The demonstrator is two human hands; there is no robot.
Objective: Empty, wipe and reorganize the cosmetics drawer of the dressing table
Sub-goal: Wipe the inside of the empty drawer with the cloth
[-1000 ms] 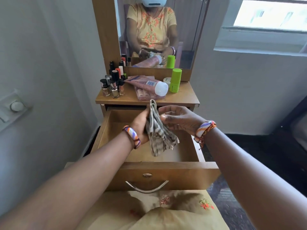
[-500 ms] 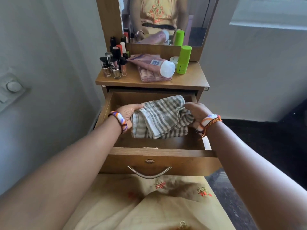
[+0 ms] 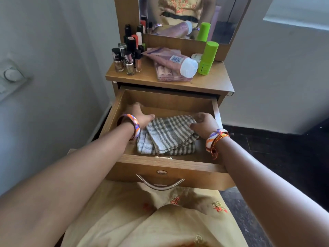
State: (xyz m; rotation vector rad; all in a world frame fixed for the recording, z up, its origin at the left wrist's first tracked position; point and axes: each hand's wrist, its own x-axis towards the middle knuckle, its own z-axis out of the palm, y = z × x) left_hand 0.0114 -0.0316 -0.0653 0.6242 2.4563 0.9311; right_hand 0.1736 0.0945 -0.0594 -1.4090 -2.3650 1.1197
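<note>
I see the striped cloth (image 3: pixel 167 135) lying folded on the floor of the open drawer (image 3: pixel 170 164) at mid-frame, so I'd press it flat and sweep it wall to wall, into the corners. My right hand (image 3: pixel 204 124) curls onto the cloth's right edge, gripping it. My left hand (image 3: pixel 142 116) rests open at its left edge, the cosmetics (image 3: pixel 128 57) waiting on the table (image 3: pixel 210 82) above.

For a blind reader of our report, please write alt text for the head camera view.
Two hands, left hand and right hand, press a folded grey-and-white striped cloth onto the floor of an open wooden drawer. On the wooden tabletop above stand nail polish bottles, a pink tube and a green cylindrical stick.
</note>
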